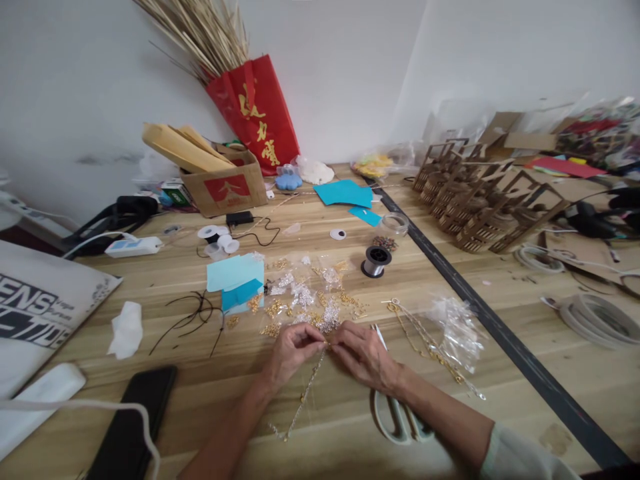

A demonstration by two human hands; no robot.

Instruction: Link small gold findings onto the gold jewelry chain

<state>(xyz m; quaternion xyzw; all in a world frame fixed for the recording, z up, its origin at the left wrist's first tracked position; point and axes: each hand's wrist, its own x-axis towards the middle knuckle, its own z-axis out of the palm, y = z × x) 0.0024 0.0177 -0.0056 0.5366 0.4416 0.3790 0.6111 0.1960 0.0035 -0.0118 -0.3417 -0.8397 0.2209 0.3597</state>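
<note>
A strand of small silver and gold beads (304, 399) hangs from between my fingertips and trails onto the wooden table. My left hand (295, 348) is closed in a pinch at its upper end. Right beside it, my right hand (367, 357) also pinches the strand's end, where a tiny golden bit shows; finer detail is too small to tell. Just beyond my fingers lie loose silver beads (330, 315) and gold beads (274, 308) in piles. White-handled scissors (397, 423) lie partly under my right forearm.
Finished-looking bead chains (420, 340) and clear plastic bags (457, 327) lie to the right. A wire spool (376, 261) stands behind the beads. Black cord (195, 313), blue cards (235, 273) and a phone (135, 420) are on the left. Brown lantern-like models (475, 200) stand far right.
</note>
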